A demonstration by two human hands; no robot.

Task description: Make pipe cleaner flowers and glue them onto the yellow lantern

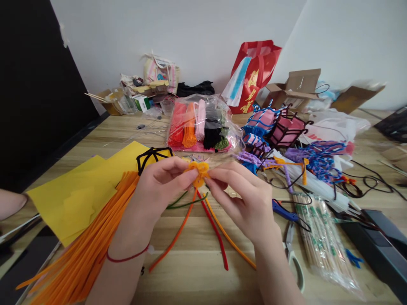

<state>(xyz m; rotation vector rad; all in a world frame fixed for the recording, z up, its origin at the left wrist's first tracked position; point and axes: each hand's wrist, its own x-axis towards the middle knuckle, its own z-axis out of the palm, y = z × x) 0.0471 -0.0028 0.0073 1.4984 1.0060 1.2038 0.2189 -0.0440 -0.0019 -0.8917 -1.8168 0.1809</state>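
The left hand [155, 186] and right hand [243, 195] pinch a looped yellow-orange pipe-cleaner piece [199, 171] between thumbs and fingers, at the clock's centre. At six o'clock a red pipe cleaner [219, 239] lies on the worktop [184, 281]; at eight, an orange bundle [104, 231]; at nine, yellow sheets [73, 182]; at twelve, bagged pipe cleaners [200, 125]; at four, scissors [289, 241].

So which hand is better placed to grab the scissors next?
Probably the right hand: the scissors lie close by on its side, and the left hand is farther off. Both pinch the yellow looped piece, though, so the right would have to let go.
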